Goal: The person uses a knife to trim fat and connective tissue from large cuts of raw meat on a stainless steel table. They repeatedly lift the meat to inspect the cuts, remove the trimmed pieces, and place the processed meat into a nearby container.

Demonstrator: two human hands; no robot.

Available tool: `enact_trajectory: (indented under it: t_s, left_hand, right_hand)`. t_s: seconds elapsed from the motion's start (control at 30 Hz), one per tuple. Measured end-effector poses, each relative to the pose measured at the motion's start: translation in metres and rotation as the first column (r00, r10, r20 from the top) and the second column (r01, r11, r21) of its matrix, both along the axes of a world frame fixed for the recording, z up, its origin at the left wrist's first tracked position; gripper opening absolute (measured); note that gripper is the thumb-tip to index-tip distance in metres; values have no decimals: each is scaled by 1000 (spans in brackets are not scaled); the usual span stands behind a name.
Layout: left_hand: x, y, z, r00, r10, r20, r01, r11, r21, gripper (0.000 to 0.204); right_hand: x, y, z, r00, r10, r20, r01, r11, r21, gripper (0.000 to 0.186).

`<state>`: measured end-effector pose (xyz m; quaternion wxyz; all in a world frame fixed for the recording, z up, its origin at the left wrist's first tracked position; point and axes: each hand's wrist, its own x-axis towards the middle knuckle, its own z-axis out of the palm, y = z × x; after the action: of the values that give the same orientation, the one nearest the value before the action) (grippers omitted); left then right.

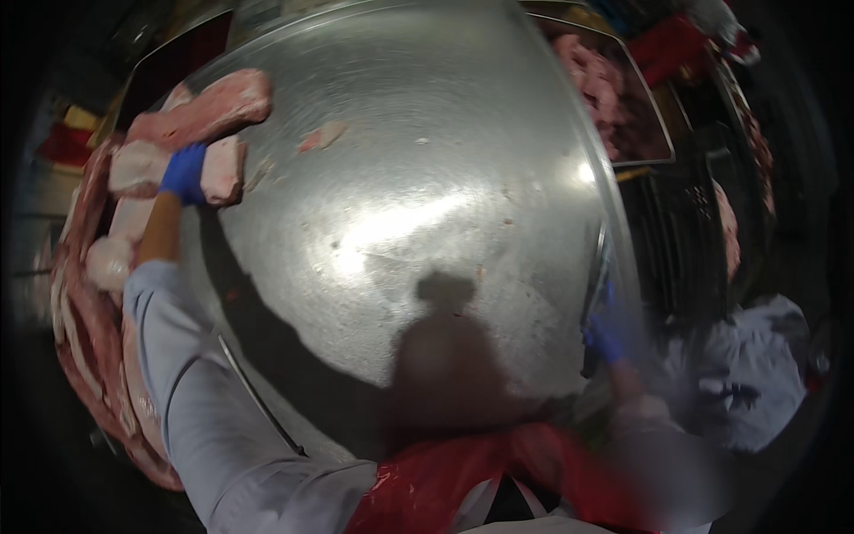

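Observation:
My left hand (184, 175), in a blue glove, reaches to the far left of the steel table. Its fingers curl over a pale pink piece of meat (226, 169) with a fatty side. A longer slab of meat (209, 109) lies just beyond it. Over at the table's right edge is my right hand (605, 335), also blue-gloved and blurred. It appears closed round a knife (598, 267), whose narrow blade points away from me. The handle is mostly hidden by the fingers.
Long strips of meat (93, 329) line the table's left edge. A thin metal rod (253, 392) lies near my left sleeve. One meat scrap (323, 135) rests on the steel table (418, 178). Beyond the right rim stand a bin of meat (592, 84) and a white plastic bag (756, 374).

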<state>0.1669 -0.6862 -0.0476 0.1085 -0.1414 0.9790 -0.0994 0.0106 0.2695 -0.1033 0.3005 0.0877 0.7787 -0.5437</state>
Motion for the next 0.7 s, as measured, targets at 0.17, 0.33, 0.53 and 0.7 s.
enact_trajectory:
  t_s: [0.17, 0.33, 0.53, 0.7]
  left_hand:
    - [26, 20, -10, 993, -64, 100, 65, 998, -4, 73]
    - [63, 103, 9, 992, -128, 25, 128, 992, -16, 85]
    - [60, 285, 31, 972, -221, -77, 230, 964, 130, 86]
    - [-16, 473, 24, 981, 131, -141, -81, 945, 316, 99]
  right_hand:
    - [-1, -37, 35, 984, 98, -151, -110, 991, -71, 82]
    - [3, -30, 27, 947, 130, -293, -164, 982, -93, 82]
    - [7, -33, 37, 958, 110, -264, -148, 980, -129, 86]
    - [5, -31, 33, 953, 127, -276, -179, 969, -173, 89]
